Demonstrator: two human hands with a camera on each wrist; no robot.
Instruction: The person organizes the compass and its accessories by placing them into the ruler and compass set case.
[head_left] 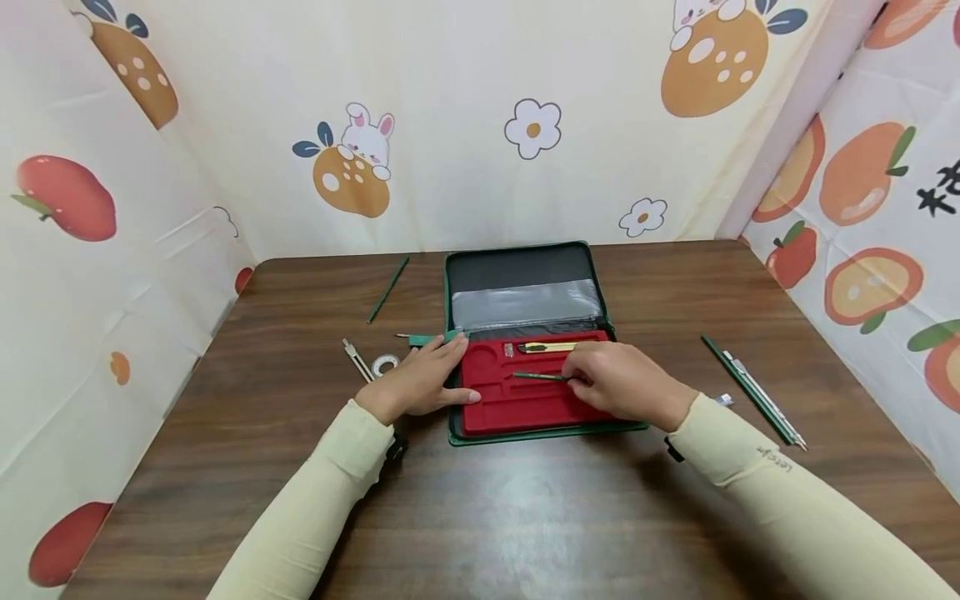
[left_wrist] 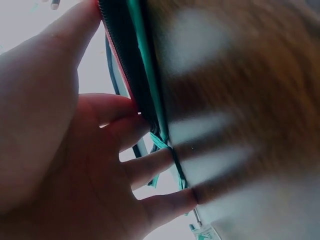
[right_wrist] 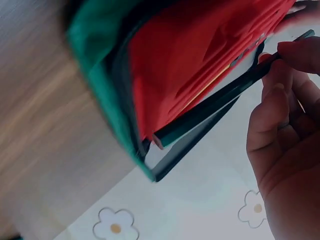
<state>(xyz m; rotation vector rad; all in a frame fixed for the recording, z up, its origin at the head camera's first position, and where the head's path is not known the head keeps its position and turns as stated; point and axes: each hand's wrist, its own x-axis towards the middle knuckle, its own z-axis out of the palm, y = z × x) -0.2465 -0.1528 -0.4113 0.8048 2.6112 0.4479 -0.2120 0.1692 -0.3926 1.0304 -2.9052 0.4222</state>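
Observation:
A green zip case [head_left: 517, 271] lies unfolded on the table, its lid standing at the back and a red moulded tray [head_left: 517, 414] in its base. My left hand [head_left: 423, 379] rests on the case's left edge, thumb on the tray; the left wrist view shows its fingers [left_wrist: 165, 205] spread along that edge. With thumb and fingertips my right hand [head_left: 622, 379] pinches a dark green pencil [right_wrist: 215, 107] above the tray. A yellow utility knife [head_left: 547, 347] sits in the tray's back slot beside a small clear box [head_left: 508, 350].
Another green pencil [head_left: 387, 290] lies at the back left. Near my left hand are a metal compass [head_left: 357, 360], a white ring [head_left: 386, 363] and a green piece [head_left: 423, 340]. To the right lie a long green pencil [head_left: 742, 385], a silver instrument [head_left: 761, 396] and a small white block [head_left: 723, 400].

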